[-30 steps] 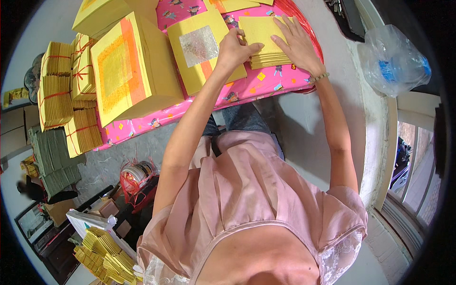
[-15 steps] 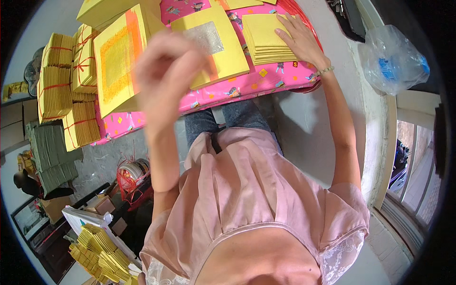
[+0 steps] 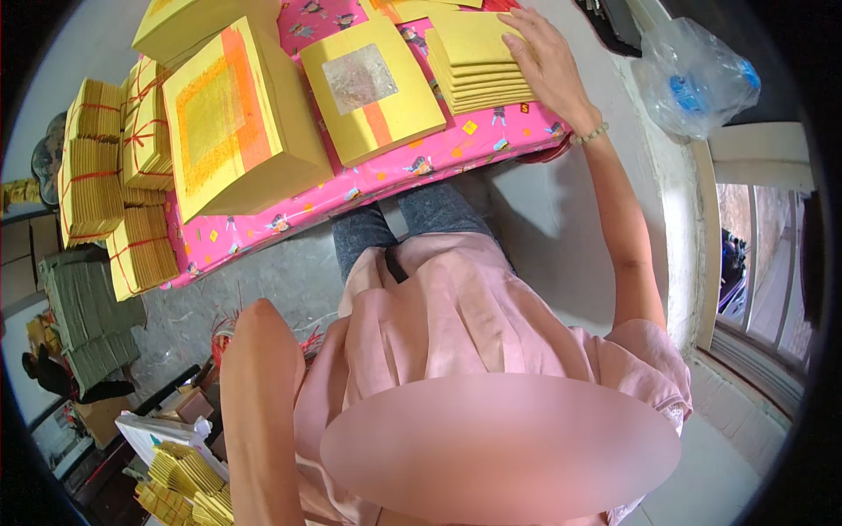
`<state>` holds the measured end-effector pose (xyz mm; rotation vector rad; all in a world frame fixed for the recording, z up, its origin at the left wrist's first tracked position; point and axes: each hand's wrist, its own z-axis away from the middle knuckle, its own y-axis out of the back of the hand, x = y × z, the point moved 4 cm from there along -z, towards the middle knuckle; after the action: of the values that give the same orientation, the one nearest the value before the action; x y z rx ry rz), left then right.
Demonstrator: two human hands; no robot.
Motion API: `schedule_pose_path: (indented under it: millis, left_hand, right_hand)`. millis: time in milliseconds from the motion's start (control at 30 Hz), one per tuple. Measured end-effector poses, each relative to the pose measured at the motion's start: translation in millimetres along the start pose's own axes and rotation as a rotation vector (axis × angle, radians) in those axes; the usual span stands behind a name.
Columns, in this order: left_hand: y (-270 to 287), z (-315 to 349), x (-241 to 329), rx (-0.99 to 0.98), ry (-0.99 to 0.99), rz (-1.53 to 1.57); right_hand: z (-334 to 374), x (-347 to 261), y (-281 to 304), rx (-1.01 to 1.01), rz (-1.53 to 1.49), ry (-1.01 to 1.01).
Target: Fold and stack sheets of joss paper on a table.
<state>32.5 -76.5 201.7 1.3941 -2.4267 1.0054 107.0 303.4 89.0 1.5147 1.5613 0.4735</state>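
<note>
My right hand (image 3: pixel 551 68) lies with its fingers stretched over the right edge of a stack of folded yellow papers (image 3: pixel 481 77). Beside that stack, to its left, is a low pile of yellow paper (image 3: pixel 408 118) bearing a silver square and an orange band. A much taller block of yellow paper (image 3: pixel 294 145) with orange colouring stands further left. My left arm (image 3: pixel 260 403) is bent sharply, its elbow pointing toward the table; the left hand itself is out of the picture.
A pink patterned cover (image 3: pixel 368 188) lies on the table. Bundles of yellow paper tied with red string (image 3: pixel 92 167) stand at its left end. A clear plastic bag (image 3: pixel 702 83) is at the right by the wall. More yellow bundles (image 3: pixel 189 473) sit at lower left.
My left hand has gone from above the paper piles back toward me and out of view, uncovering the silver square. My right hand stays on the folded stack.
</note>
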Motion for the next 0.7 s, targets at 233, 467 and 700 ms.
schedule_pose_path:
  millis: [233,467,700]
  left_hand:
    - [-27,25,21,-0.090,-0.051,0.019]
    - [-53,49,47,-0.179,-0.134,-0.012]
    - [-72,67,59,-0.242,-0.204,-0.028]
  right_hand:
    - [4,-30,9,0.080,-0.061,0.050]
    - [-1,-125,59,0.064,-0.220,0.052]
    - [32,-274,162,-0.073,-0.234,0.506]
